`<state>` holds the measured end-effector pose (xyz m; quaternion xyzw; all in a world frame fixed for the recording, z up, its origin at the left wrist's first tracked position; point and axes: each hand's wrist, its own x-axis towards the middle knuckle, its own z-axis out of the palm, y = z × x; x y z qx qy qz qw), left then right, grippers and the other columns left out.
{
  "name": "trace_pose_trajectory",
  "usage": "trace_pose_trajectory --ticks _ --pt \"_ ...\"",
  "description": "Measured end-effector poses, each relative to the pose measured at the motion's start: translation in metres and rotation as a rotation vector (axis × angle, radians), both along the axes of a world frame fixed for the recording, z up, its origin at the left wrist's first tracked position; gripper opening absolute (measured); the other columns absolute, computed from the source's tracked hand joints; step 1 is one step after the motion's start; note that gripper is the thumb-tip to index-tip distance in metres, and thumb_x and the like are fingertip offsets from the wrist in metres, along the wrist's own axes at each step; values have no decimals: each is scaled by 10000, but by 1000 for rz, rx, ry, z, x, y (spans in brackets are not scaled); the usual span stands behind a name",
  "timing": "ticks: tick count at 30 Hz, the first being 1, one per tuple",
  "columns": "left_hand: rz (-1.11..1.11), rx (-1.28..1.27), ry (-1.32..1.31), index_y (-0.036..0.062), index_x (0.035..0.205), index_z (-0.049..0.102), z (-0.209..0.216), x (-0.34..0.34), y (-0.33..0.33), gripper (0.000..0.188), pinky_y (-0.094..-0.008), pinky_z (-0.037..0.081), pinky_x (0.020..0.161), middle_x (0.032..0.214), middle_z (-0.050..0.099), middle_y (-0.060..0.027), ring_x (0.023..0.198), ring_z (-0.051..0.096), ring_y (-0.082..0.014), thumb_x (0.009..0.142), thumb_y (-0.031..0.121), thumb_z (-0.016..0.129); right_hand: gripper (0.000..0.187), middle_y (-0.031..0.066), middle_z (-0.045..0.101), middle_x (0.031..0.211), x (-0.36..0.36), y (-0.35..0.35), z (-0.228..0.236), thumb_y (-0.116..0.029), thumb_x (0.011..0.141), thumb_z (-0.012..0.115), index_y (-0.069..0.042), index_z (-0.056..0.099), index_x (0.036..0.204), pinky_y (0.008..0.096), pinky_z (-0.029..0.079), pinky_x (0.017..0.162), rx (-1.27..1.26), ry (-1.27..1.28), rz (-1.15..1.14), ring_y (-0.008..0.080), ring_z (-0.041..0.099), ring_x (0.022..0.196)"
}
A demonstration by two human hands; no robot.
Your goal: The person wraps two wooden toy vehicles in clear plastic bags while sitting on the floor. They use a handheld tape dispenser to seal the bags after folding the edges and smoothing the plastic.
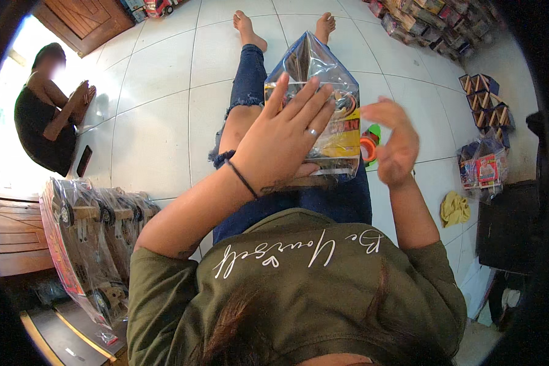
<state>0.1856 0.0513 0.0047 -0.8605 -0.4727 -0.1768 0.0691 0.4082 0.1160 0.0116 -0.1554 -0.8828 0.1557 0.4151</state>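
A clear plastic bag (pixel 311 55) stands over my lap, wrapped around a box-like item with a colourful yellow and red printed panel (pixel 343 137) and blue edges. Its top rises to a point. My left hand (pixel 292 125) lies flat against the bag, fingers spread over the print, a ring on one finger. To the right of the bag my right hand (pixel 396 140) is raised, its fingers apart and slightly curved, with nothing visible in them. Between that hand and the bag sits an orange ring-shaped object with a green part (pixel 369 145), partly covered.
Bagged wooden toys with black wheels (pixel 97 213) stand at my left. A person (pixel 48 113) sits at the far left near a phone (pixel 84 160). On the right are stacked blue-and-wood pieces (pixel 487 104), a bagged item (pixel 485 168) and a yellow cloth (pixel 455 209). Many packages (pixel 436 24) lie beyond.
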Motion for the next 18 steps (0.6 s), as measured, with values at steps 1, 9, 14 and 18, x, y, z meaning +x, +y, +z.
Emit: trace_pose_trajectory --ticks 1,9,14,18 --pt "-4 20 -23 65 1402 391 -4 1 -5 963 -526 136 1170 1495 347 -103 1415 280 -278 599 408 797 645 188 515 1321 -1 4 5 -461 837 608 14 538 1268 478 284 1093 23 35 -95 318 453 1269" --pt "11 178 -216 38 1466 298 -9 2 -7 994 -515 204 1156 1453 388 -169 1412 267 -342 644 369 749 839 228 464 1376 -36 -31 -17 -575 755 670 42 502 1298 529 220 1132 51 -264 -126 365 381 1350" --pt "33 89 75 -39 1418 354 -9 15 -8 715 -468 215 1158 1469 355 -221 1415 262 -353 820 314 522 680 227 556 1272 19 1 -62 -518 845 614 58 568 1203 530 302 1088 -174 36 3 371 494 1246" --pt "76 96 88 -85 1378 393 -21 24 -24 588 -430 230 1156 1471 342 -250 1401 293 -362 858 188 419 743 259 567 1253 94 52 -178 -537 789 684 68 552 1200 451 395 1030 -428 -2 -1101 368 566 1153"
